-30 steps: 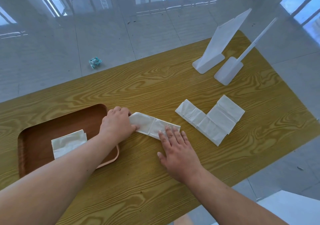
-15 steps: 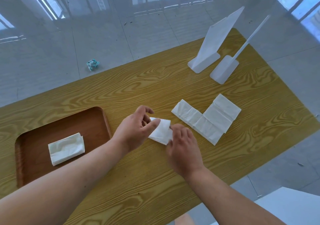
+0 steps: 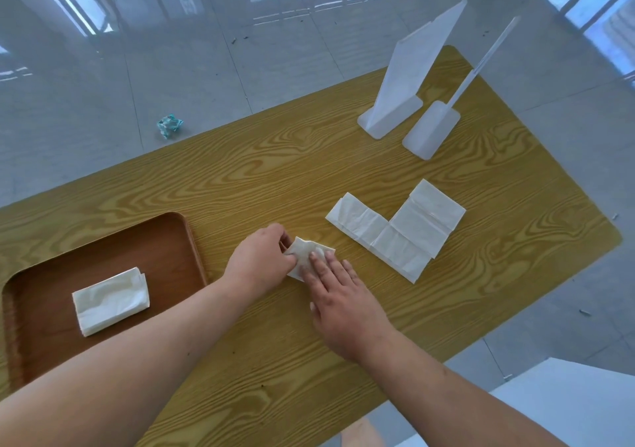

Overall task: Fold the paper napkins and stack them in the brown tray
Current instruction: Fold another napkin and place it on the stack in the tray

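The right hand is pressing flat, fingers together, on the napkin being folded, while the left hand is pinching its near-left edge between thumb and fingers. A second ago this napkin was lying as a long strip beside the brown tray; now it is doubled into a small packet, nearly ready for stacking. 1 folded napkin is already lying in the tray. Further right, 2 unfolded napkins are waiting on the table.

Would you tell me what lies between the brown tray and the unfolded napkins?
In the head view, both hands, left hand and right hand, pressing a half-folded napkin on the table.
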The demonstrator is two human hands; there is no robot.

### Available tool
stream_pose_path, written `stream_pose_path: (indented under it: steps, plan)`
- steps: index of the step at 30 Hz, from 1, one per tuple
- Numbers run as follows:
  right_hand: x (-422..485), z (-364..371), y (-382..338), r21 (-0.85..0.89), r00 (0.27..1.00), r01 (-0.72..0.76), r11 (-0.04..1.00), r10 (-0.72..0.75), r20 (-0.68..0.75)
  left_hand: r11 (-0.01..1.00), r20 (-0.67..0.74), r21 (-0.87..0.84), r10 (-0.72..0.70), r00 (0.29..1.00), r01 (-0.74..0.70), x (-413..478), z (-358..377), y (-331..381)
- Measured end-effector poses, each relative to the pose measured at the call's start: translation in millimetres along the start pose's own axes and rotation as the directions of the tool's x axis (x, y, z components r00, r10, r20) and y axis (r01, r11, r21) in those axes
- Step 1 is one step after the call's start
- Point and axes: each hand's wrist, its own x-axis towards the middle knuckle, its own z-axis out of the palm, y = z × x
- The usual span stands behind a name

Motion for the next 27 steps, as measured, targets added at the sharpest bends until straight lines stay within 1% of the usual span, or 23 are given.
stream_pose_path:
  steps: [2, 4, 5, 6, 7, 8, 9, 10, 11, 12, 13, 14, 15, 17, 20, 22, 24, 26, 27]
  plan:
    - [0.4, -2.8, 0.4, 0.054, 1.0, 0.003, 0.999, -0.002, -0.025, 0.985, 0.039, -0.164, -0.042, 0.998, 0.047, 0.4, 0.9, 3.5]
    - [2.2, -12.6, -0.4, 0.234, 0.991, -0.019, 0.972, 0.049, -0.121, 0.913, 0.086, -0.395, -0.074, 0.994, 0.102, -1.8, -1.4, 6.4]
    - [4.4, -18.6, -1.3, 0.348, 0.973, -0.049, 0.936, 0.123, -0.195, 0.854, 0.121, -0.504, -0.08, 0.989, 0.131, -3.8, -4.6, 7.2]
    - [7.7, -25.0, -2.3, 0.458, 0.94, -0.089, 0.885, 0.227, -0.256, 0.783, 0.166, -0.602, -0.072, 0.983, 0.159, -6.0, -9.1, 7.3]
    - [11.6, -32.2, -3.5, 0.577, 0.903, -0.138, 0.805, 0.342, -0.261, 0.701, 0.217, -0.688, -0.05, 0.975, 0.189, -8.1, -14.0, 7.6]
    - [17.8, -40.0, -6.0, 0.709, 0.878, -0.19, 0.679, 0.44, -0.186, 0.614, 0.26, -0.759, -0.019, 0.965, 0.217, -10.8, -20.7, 6.4]
    - [25.0, -48.2, -8.5, 0.835, 0.868, -0.235, 0.498, 0.494, -0.051, 0.537, 0.29, -0.81, 0.016, 0.957, 0.236, -13.9, -27.9, 3.9]
    - [32.5, -54.9, -11.2, 0.922, 0.869, -0.262, 0.283, 0.485, 0.098, 0.479, 0.305, -0.842, 0.044, 0.951, 0.248, -17.3, -35.4, -0.1]
    - [39.8, -59.6, -13.5, 0.957, 0.875, -0.283, 0.071, 0.429, 0.227, 0.442, 0.309, -0.861, 0.061, 0.949, 0.252, -20.5, -43.2, -5.0]
    - [45.8, -63.8, -15.8, 0.949, 0.881, -0.296, -0.112, 0.353, 0.316, 0.421, 0.309, -0.871, 0.067, 0.949, 0.253, -23.3, -49.9, -9.9]
    - [51.7, -68.3, -21.6, 0.921, 0.88, -0.314, -0.229, 0.294, 0.373, 0.407, 0.3, -0.879, 0.063, 0.952, 0.25, -26.9, -57.7, -17.7]
    - [56.5, -71.7, -28.7, 0.898, 0.874, -0.336, -0.285, 0.262, 0.41, 0.395, 0.286, -0.885, 0.05, 0.957, 0.245, -30.6, -65.0, -26.2]
    - [62.2, -72.8, -37.2, 0.886, 0.87, -0.356, -0.297, 0.242, 0.43, 0.392, 0.267, -0.889, 0.022, 0.964, 0.237, -34.6, -72.3, -36.5]
    - [75.3, -72.6, -55.7, 0.888, 0.874, -0.377, -0.262, 0.216, 0.435, 0.413, 0.209, -0.884, -0.066, 0.976, 0.217, -42.7, -85.1, -57.8]
    - [100.9, -71.1, -95.6, 0.901, 0.884, -0.414, -0.131, 0.176, 0.432, 0.462, 0.12, -0.862, -0.213, 0.97, 0.208, -59.5, -102.7, -99.4]
    - [117.3, -67.6, -123.6, 0.899, 0.887, -0.435, -0.043, 0.152, 0.436, 0.465, 0.104, -0.857, -0.27, 0.957, 0.224, -70.4, -112.0, -129.2]
    - [133.0, -62.4, -154.0, 0.892, 0.889, -0.447, 0.065, 0.138, 0.436, 0.46, 0.099, -0.855, -0.31, 0.946, 0.24, -82.7, -121.1, -161.8]
    - [147.3, -55.2, -181.6, 0.869, 0.898, -0.439, 0.227, 0.151, 0.414, 0.488, 0.067, -0.835, -0.369, 0.927, 0.255, -93.9, -128.0, -193.8]
    - [152.9, -51.6, -191.3, 0.846, 0.904, -0.427, 0.319, 0.166, 0.393, 0.516, 0.044, -0.815, -0.399, 0.916, 0.264, -97.3, -129.4, -207.3]
